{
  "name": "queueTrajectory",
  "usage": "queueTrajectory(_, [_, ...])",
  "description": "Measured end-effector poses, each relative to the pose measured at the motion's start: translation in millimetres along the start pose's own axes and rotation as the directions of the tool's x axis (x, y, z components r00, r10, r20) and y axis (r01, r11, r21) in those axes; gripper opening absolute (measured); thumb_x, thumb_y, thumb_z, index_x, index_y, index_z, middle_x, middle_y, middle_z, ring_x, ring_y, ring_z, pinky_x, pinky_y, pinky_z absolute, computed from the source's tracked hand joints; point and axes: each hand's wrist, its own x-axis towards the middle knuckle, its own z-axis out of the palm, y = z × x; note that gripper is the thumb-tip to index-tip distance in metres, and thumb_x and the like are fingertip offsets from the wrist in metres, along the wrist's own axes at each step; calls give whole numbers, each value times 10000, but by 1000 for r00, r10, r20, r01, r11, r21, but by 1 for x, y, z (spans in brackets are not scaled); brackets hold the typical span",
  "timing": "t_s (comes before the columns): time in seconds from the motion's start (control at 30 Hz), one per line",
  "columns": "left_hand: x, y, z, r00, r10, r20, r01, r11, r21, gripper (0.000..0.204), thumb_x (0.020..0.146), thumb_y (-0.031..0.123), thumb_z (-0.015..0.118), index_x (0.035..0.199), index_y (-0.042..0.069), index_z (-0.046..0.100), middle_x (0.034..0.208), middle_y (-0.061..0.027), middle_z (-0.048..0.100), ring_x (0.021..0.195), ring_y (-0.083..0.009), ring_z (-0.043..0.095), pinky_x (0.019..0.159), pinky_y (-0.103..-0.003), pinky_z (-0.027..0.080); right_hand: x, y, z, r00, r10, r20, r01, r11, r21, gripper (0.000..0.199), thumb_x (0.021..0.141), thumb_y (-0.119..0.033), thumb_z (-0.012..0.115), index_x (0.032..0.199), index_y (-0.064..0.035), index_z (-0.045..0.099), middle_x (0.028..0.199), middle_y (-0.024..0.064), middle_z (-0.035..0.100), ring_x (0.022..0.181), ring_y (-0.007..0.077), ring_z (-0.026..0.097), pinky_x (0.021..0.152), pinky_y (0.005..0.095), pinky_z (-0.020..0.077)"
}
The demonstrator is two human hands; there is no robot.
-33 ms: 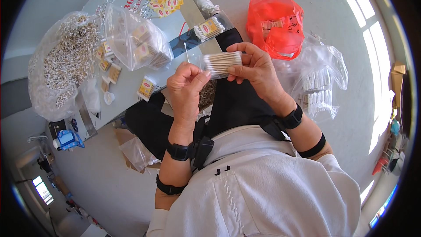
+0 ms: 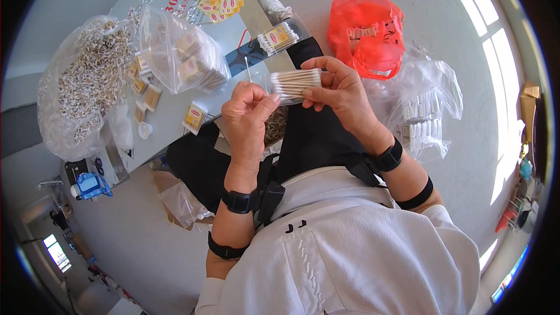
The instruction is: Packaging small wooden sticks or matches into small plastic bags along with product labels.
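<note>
Head view — swab bundle (image 2: 295,83) between hands

Light: bright daylight falling from the right, laying pale window patches on the floor (image 2: 496,41) | Shadows: soft, lying under the table (image 2: 175,116) | Glare: red bag (image 2: 364,26) shining slightly | Distortion: fisheye bending edges, black rim vignetting | Focus: centre staying sharp, rim softening.

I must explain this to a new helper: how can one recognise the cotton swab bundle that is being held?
Start from the red plastic bag on the floor and look just left and below it. There the right hand pinches a bundle of cotton swabs. Unlike the yellow-labelled packs on the table, it carries no label.
</note>
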Motion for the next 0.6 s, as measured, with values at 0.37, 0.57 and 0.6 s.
queueTrajectory(0.37, [4, 20, 11, 949, -296, -109, 264, 935, -238, 317, 799, 104, 700, 1027, -26, 522, 886, -66, 602, 768, -108, 585, 594, -231, 488, 0, 1, 0, 999, -47, 19, 47, 999, 24, 398, 795, 21, 623, 1165, -31, 484, 939, 74, 648, 740, 101, 630, 615, 192, 479])
queueTrajectory(0.57, [5, 9, 20, 953, -298, 63, 303, 945, -119, 310, 797, 50, 678, 1051, -33, 521, 872, -63, 618, 698, -94, 594, 551, -202, 487, -4, -6, 6, 997, 70, -23, -69, 997, 28, 394, 836, -55, 614, 1204, -34, 475, 952, 58, 640, 768, 118, 629, 654, 221, 514])
queueTrajectory(0.6, [5, 6, 20, 968, -241, 72, 249, 961, -125, 299, 792, 22, 670, 1048, -29, 525, 866, -57, 618, 676, -87, 590, 540, -193, 483, -4, -6, 5, 997, 70, -23, -70, 997, 27, 394, 836, -55, 614, 1204, -34, 475, 952, 58, 640, 768, 118, 629, 654, 221, 514])
